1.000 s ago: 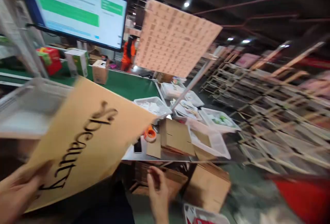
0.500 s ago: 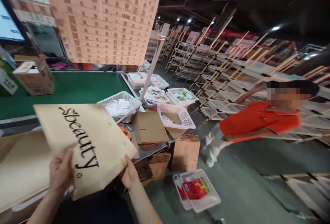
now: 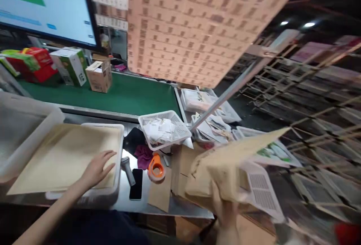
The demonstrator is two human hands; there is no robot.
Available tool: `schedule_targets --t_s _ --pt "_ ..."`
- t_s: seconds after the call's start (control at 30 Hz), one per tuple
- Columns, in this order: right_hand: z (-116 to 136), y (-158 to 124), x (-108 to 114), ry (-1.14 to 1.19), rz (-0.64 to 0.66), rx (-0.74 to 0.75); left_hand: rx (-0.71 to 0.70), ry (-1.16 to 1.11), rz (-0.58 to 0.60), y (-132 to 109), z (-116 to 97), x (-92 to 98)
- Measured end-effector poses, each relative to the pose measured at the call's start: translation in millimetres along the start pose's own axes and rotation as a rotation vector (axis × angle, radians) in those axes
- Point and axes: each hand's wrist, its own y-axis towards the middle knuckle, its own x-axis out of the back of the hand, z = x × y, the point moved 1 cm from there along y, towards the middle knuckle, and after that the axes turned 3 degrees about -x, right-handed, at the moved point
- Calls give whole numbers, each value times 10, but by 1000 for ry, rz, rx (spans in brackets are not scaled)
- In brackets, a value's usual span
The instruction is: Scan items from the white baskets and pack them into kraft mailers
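My right hand (image 3: 225, 209) grips a tan padded envelope (image 3: 217, 162) by its near edge. The envelope is tilted and bent, smeared by motion, over the right end of the bench. My left hand (image 3: 97, 168) has its fingers spread over a stack of similar pale envelopes (image 3: 67, 151); whether it touches the top one I cannot tell. That stack sits on a white tray (image 3: 120, 155) and sticks out past its left side. Right of the tray lie a grey handheld scanner (image 3: 128, 171), a black phone (image 3: 136, 185) and an orange tape dispenser (image 3: 156, 167).
A green conveyor belt (image 3: 135, 96) runs behind the bench, carrying boxes (image 3: 98, 76) at left. A monitor (image 3: 56, 8) and a printed code sheet (image 3: 191, 27) hang above. White baskets (image 3: 180, 139) and a slanted metal post (image 3: 234, 87) stand at right, with shelving (image 3: 318, 98) beyond.
The view has swung left. My left hand has let go of the "beauty" envelope and is over the stack. My right hand has carried the envelope rightward. The person in orange is mostly out of view.
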Motion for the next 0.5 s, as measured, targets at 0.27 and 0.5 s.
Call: schedule_targets --t_s 0.27,0.5 --pt "-451 240 -1359 -1373 856 231 330 558 328 -334 1243 89" --pt "-1028 -104 -1108 -1292 553 223 325 427 102 -334 1605 1026"
